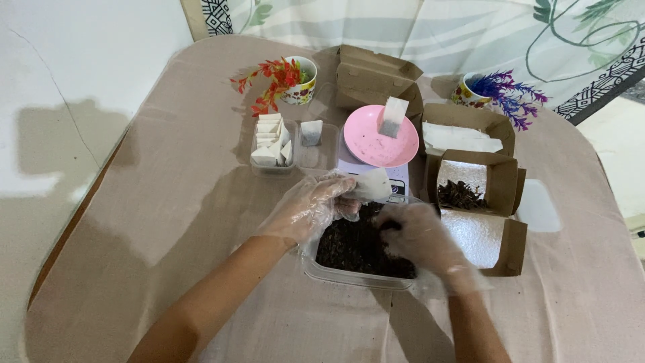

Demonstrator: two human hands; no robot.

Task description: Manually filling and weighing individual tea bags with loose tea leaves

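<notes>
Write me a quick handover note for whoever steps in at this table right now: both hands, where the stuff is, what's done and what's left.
Left hand, gloved, holds a small white sachet over the clear tub of dark loose material.
Right hand, gloved, is down in that material, pinching some.
Done: one filled sachet stands on the pink dish on the scale; another sits in the clear tray; folded ones fill the tray's left compartment.
Left: the held sachet looks unfilled. Brown box on the right holds darker pieces.

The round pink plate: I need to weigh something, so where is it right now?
In the head view the round pink plate sits at the table's far centre, holding a small white sachet, between a clear plastic tray and brown cardboard boxes.
</notes>
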